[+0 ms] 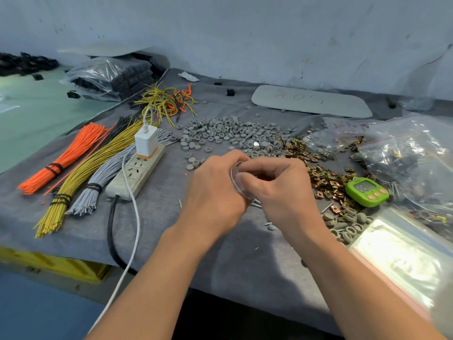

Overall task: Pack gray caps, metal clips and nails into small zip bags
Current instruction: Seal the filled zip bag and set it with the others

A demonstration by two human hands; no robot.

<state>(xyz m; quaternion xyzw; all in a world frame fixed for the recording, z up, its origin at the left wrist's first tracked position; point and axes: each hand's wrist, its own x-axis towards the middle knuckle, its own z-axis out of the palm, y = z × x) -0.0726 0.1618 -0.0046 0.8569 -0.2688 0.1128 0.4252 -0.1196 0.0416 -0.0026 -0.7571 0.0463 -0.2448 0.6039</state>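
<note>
Where left hand point(215, 190) meets right hand point(277, 185), zip bag point(234, 180) stands upright.

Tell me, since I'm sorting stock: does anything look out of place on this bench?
One shiny silver disc lies in the pile of matte gray round caps, the only glinting piece there. A green digital timer sits among the brass-coloured metal clips.

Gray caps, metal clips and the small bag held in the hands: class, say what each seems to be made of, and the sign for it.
Gray caps: probably rubber or soft plastic; matte, even gray, no glint.
Metal clips: folded sheet metal, seemingly plated; brassy and coppery shine.
Small bag: thin clear plastic film; glossy, see-through, crumpled.
</note>
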